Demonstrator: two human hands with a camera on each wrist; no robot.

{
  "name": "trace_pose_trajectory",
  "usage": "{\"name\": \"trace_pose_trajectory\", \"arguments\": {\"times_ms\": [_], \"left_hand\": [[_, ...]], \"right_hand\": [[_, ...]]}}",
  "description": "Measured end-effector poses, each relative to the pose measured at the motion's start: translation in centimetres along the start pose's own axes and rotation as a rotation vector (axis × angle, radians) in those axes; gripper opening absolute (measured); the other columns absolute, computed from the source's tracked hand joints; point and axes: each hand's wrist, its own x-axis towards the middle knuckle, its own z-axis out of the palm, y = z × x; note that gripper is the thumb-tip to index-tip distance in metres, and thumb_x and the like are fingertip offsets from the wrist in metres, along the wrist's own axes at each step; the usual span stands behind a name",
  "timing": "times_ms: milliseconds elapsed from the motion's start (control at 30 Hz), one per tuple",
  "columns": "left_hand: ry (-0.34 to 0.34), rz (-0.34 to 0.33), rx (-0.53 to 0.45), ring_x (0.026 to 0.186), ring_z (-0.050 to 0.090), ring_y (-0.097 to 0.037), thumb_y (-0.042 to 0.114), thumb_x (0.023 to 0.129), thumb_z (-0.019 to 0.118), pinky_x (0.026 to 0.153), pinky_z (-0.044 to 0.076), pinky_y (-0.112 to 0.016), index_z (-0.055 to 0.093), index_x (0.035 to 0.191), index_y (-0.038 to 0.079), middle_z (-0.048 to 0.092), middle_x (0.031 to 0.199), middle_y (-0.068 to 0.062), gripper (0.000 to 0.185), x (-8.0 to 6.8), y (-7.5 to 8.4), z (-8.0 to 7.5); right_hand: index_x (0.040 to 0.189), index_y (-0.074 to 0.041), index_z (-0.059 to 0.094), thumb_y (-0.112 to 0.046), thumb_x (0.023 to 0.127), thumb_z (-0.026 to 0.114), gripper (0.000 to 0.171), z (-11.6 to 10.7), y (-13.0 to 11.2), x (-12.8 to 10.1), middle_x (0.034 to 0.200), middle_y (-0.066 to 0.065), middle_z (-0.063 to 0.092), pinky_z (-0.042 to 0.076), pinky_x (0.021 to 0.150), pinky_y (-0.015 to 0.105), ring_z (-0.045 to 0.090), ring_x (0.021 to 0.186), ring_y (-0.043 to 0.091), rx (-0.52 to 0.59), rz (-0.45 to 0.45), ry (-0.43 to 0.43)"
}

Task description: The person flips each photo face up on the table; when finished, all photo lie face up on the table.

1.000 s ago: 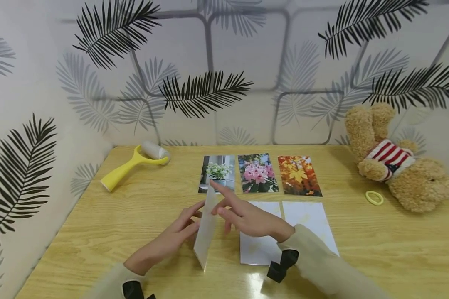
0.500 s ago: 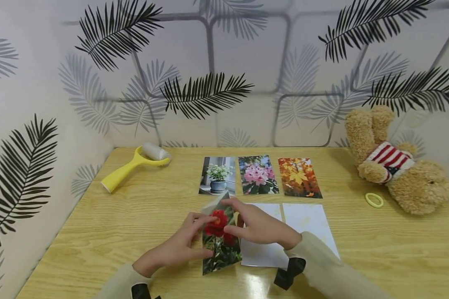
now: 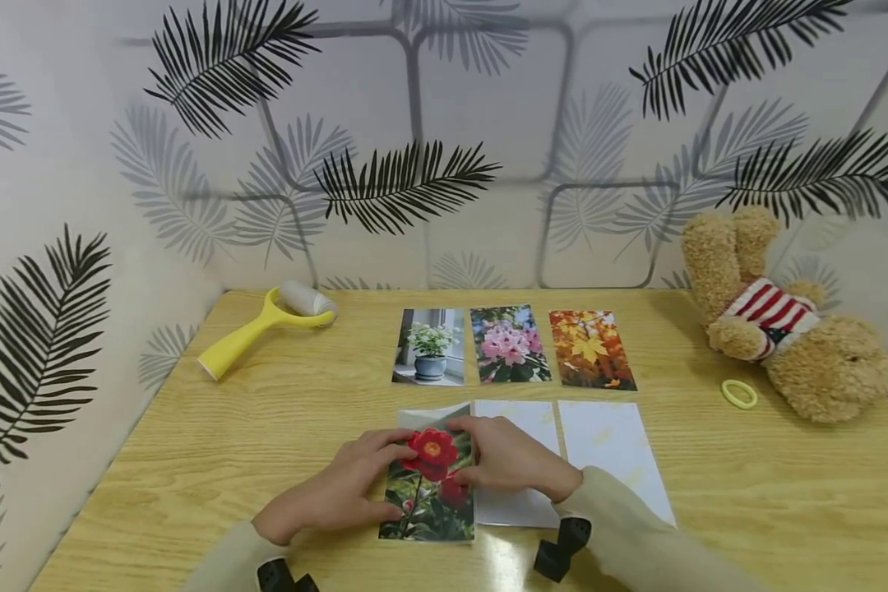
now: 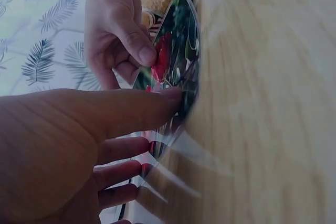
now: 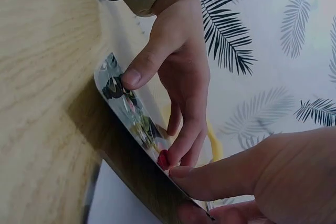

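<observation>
A photo of red flowers point(image 3: 432, 485) lies between both hands at the front of the table, face up, its far edge bowed upward. My left hand point(image 3: 348, 485) rests on its left side; thumb and fingertips touch the picture, fingers nearly straight. My right hand point(image 3: 514, 454) pinches its right edge, the thumb on the face and fingers partly under the edge in the right wrist view. In that view part of the photo point(image 5: 128, 111) stands off the wood. Two white-backed cards point(image 3: 518, 501) point(image 3: 614, 452) lie to the right, the nearer one partly behind my right hand.
Behind lie photos of a potted plant point(image 3: 431, 345), pink blossoms point(image 3: 511, 343) and maple leaves point(image 3: 592, 349). A yellow-handled roller point(image 3: 244, 333) is at the back left. A teddy bear point(image 3: 799, 321) and a yellow ring point(image 3: 739, 394) sit at the right. A patterned wall point(image 3: 474, 107) bounds the table.
The photo stood on edge with its side toward me; it has turned over to the right and come down, showing red flowers. Both hands have lowered with it.
</observation>
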Motion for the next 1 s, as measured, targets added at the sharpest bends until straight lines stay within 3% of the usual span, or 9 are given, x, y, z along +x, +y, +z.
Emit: {"name": "trace_pose_trajectory", "arguments": {"times_ms": [233, 533, 767, 1000], "left_hand": [[0.018, 0.007, 0.035, 0.135, 0.028, -0.03, 0.032, 0.081, 0.069, 0.099, 0.025, -0.057, 0.046, 0.133, 0.011, 0.031, 0.148, -0.008, 0.06, 0.0, -1.1, -0.4], [0.039, 0.003, 0.044, 0.134, 0.029, -0.033, 0.03, 0.081, 0.069, 0.099, 0.025, -0.059, 0.048, 0.132, 0.009, 0.032, 0.147, -0.009, 0.059, 0.3, -1.2, -0.8], [0.02, -0.009, 0.029, 0.135, 0.027, -0.032, 0.028, 0.082, 0.069, 0.099, 0.024, -0.059, 0.048, 0.132, 0.009, 0.03, 0.148, -0.009, 0.058, 0.2, -1.1, -1.0], [0.008, -0.037, -0.015, 0.138, 0.021, -0.036, 0.029, 0.086, 0.064, 0.102, 0.02, -0.064, 0.038, 0.14, 0.01, 0.018, 0.153, -0.013, 0.062, 0.3, -0.7, -1.2]], "right_hand": [[0.131, -0.003, 0.049, -0.017, 0.078, 0.072, 0.059, 0.1, 0.1, 1.1, 0.054, -0.003, 0.056, 0.037, 0.046, 0.021, 0.048, 0.043, 0.007, -0.03, -0.006, -0.007], [0.13, -0.01, 0.052, -0.021, 0.076, 0.074, 0.059, 0.1, 0.4, 2.1, 0.066, 0.0, 0.064, 0.041, 0.053, 0.027, 0.051, 0.051, 0.01, -0.136, 0.045, 0.002], [0.129, -0.013, 0.053, -0.018, 0.079, 0.071, 0.053, -0.1, 0.8, 1.9, 0.056, -0.003, 0.057, 0.038, 0.049, 0.025, 0.049, 0.047, 0.008, -0.085, 0.018, -0.013], [0.123, -0.004, 0.054, -0.016, 0.087, 0.062, 0.039, -2.3, 2.4, 0.3, 0.061, -0.004, 0.055, 0.038, 0.05, 0.021, 0.045, 0.05, 0.004, -0.072, -0.054, 0.011]]}}
